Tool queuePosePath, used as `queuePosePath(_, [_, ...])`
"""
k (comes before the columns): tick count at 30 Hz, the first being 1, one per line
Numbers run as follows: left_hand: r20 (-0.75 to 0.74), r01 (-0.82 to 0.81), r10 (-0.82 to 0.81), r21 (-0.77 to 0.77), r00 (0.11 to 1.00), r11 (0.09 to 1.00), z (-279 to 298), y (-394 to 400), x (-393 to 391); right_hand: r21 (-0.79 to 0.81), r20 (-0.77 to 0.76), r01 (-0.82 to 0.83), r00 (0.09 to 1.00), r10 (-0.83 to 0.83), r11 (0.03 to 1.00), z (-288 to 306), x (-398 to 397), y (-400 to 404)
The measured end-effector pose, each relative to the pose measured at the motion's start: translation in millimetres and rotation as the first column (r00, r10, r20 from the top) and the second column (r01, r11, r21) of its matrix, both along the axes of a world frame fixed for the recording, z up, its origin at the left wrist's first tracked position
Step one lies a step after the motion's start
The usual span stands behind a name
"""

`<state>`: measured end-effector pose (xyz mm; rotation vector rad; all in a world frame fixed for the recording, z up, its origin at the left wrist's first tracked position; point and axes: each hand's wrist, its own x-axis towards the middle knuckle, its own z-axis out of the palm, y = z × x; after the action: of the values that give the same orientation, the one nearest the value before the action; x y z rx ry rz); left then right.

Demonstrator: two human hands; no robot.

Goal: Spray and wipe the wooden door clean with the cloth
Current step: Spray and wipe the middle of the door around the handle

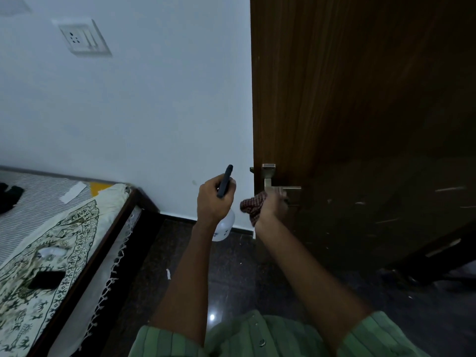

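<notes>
Head view: the left hand (215, 199) is wrapped around the spray bottle (223, 228), dark trigger head up, held off to the left, likely parked while wiping goes on. The right hand (274, 206) clutches the checked cloth (253, 204) at the door handle (282, 188), probably working the wooden door (360, 99) near its left edge.

Right hand (274, 206) with checked cloth (253, 204) at door handle (282, 188).

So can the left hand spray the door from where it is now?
Probably yes: the left hand holds the spray bottle just left of the wooden door, nothing between them, though its nozzle direction is unclear.
</notes>
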<state>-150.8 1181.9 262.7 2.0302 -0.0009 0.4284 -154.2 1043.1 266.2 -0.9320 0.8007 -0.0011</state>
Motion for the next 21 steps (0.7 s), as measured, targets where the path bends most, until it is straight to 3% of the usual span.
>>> queuePosePath(1, [0.004,-0.011,0.011,-0.008,1.000,1.000,-1,-1,1,-0.214,0.079,0.026,0.997,-0.009,0.976,9,2,-4])
queuePosePath(2, [0.011,-0.015,0.015,-0.016,1.000,1.000,-1,-3,2,-0.448,0.195,0.063,0.980,0.029,0.892,11,6,-9])
queuePosePath(4, [0.027,-0.005,0.006,-0.031,1.000,1.000,-2,-9,3,-0.842,0.243,0.073,0.936,0.254,0.534,19,21,-19])
queuePosePath(6, [0.027,0.014,-0.013,-0.023,1.000,1.000,-3,-16,4,-0.983,0.154,0.092,0.890,0.429,0.162,10,33,-33])
queuePosePath(7, [0.022,0.026,-0.026,-0.018,0.999,1.000,-4,-19,4,-0.992,0.120,0.126,0.865,0.487,0.020,6,32,-39])
queuePosePath(9, [0.017,0.052,-0.052,-0.021,0.999,0.998,-6,-25,4,-0.968,0.072,0.197,0.814,0.576,-0.158,-12,25,-48])
queuePosePath(11, [0.014,0.068,-0.067,-0.024,0.998,0.997,-6,-31,7,-0.948,-0.007,0.190,0.791,0.611,-0.257,-35,21,-58])
queuePosePath(14, [0.015,0.082,-0.081,-0.014,0.997,0.997,-9,-39,11,-0.944,-0.038,0.187,0.757,0.653,-0.272,-54,24,-70])
queuePosePath(16, [0.008,0.094,-0.094,-0.031,0.996,0.995,-11,-44,11,-0.924,-0.113,0.165,0.744,0.659,-0.344,-45,18,-72])
queuePosePath(21, [0.006,0.094,-0.094,-0.030,0.996,0.995,-9,-59,12,-0.921,-0.204,0.102,0.698,0.687,-0.377,-5,34,-70])
